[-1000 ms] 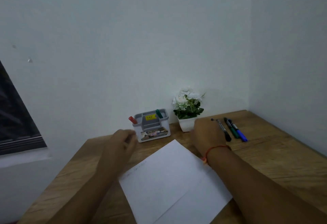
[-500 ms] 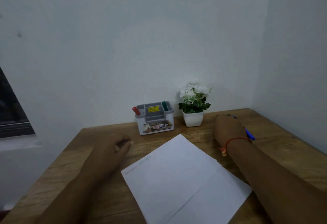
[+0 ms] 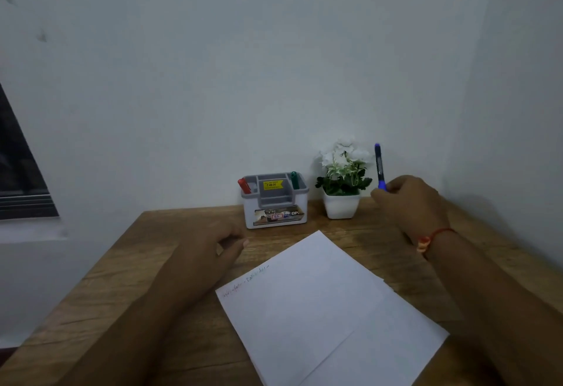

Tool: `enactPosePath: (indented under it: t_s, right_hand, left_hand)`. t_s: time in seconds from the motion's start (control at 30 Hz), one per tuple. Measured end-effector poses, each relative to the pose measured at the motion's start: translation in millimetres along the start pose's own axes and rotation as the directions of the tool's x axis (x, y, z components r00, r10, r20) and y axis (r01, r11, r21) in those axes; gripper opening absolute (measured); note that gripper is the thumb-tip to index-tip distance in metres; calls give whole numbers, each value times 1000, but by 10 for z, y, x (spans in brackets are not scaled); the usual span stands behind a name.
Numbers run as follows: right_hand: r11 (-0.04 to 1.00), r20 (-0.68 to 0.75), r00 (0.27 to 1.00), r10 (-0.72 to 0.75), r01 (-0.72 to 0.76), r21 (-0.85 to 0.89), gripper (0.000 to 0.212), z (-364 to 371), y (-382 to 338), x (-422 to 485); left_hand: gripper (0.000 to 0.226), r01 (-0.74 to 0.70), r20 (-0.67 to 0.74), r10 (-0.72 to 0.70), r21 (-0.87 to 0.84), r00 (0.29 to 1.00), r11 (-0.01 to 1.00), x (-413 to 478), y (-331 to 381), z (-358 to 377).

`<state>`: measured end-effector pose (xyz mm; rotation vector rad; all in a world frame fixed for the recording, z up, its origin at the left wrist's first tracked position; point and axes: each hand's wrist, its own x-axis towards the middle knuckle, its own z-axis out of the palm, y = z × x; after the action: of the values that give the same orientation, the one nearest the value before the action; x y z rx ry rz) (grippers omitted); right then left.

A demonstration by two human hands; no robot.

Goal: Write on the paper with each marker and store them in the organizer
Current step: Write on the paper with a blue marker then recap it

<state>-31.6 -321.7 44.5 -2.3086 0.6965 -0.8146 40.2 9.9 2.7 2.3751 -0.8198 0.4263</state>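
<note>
The right hand (image 3: pixel 408 203) has just lifted the blue marker (image 3: pixel 379 166) upright, the left hand (image 3: pixel 213 248) rests loosely curled and empty beside the paper (image 3: pixel 320 309), so writing likely follows.

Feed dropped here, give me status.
Right hand grips blue marker, upright. Left hand idle beside paper. Red marker, green marker in organizer. Nothing between marker and paper.

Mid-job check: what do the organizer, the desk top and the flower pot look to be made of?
Organizer: likely moulded plastic, white shell with a grey insert, smooth and matt, printed label on the front.
Desk top: wood or wood-look laminate, brown grain lines, dull finish; which one is unclear.
Flower pot: white, smooth, faint sheen; ceramic or plastic, hard to tell.
</note>
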Motion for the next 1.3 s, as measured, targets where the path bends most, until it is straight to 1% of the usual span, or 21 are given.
enactPosePath:
  t_s: [0.07,0.1,0.13,0.2,0.23,0.3,0.37,0.43,0.53,0.6,0.63,0.73,0.83,0.9,0.93,1.03,1.13,1.3]
  right_hand:
    - [970,-57,996,-63,74,232,19,-26,-162,-75]
    - [936,-58,994,-97,110,334,18,-38,-254,-125]
    - [890,-27,991,-130,129,437,16,-45,-355,-195]
    - [777,123,974,-189,71,625,13,-21,-520,-361]
    - [731,209,954,-217,16,683,14,12,-585,-448]
    - [670,354,898,-262,-95,737,13,96,-658,-613]
    - [640,457,839,-297,-180,747,10,184,-670,-719]
    - [664,525,792,-312,-214,717,10,242,-662,-799]
    - [754,572,756,-318,-164,636,13,287,-663,-880]
    - [773,587,742,-322,-151,616,14,303,-681,-916]
    - [777,596,734,-325,-152,611,16,310,-688,-927]
    - [784,612,721,-324,-157,601,22,318,-695,-947]
    - [769,633,718,-292,-217,601,27,314,-701,-958]
    - [734,633,730,-257,-279,619,36,316,-716,-948]
    - [728,626,741,-243,-287,623,38,314,-719,-939]
    - [733,619,750,-234,-282,619,33,319,-701,-928]
    - [714,638,728,-250,-307,630,27,349,-679,-933]
    - [655,668,684,-295,-364,662,29,428,-655,-879]
  left_hand:
    - [5,-1,-10,1,-10,1000,1000,-5,27,-3]
    - [6,-4,-19,4,-10,1000,1000,-4,46,-3]
    - [7,-9,-24,8,-6,1000,1000,2,64,-2]
    - [13,-19,-29,19,-14,999,1000,12,113,-9]
    - [15,-29,-39,28,-29,999,999,12,140,-16]
    - [21,-57,-77,51,-79,996,995,-2,180,-28]
    - [30,-60,-105,46,-137,993,989,-38,219,-38]
    - [30,-49,-108,29,-184,994,982,-77,255,-44]
    - [37,-84,-119,60,-208,991,975,-109,298,-61]
    - [36,-105,-116,79,-236,990,966,-126,336,-68]
    - [33,-103,-103,79,-244,992,964,-126,355,-62]
    - [19,-81,-50,71,-237,996,968,-103,395,-30]
    - [18,-48,-12,46,-229,999,972,-90,367,-8]
    - [17,-56,-12,55,-229,998,972,-80,342,-11]
    - [17,-62,-13,61,-228,998,972,-73,330,-10]
    - [18,-55,7,59,-238,998,970,-62,331,10]
    - [21,-81,19,88,-248,996,965,-58,328,33]
    - [22,-76,4,80,-273,997,959,-47,313,10]
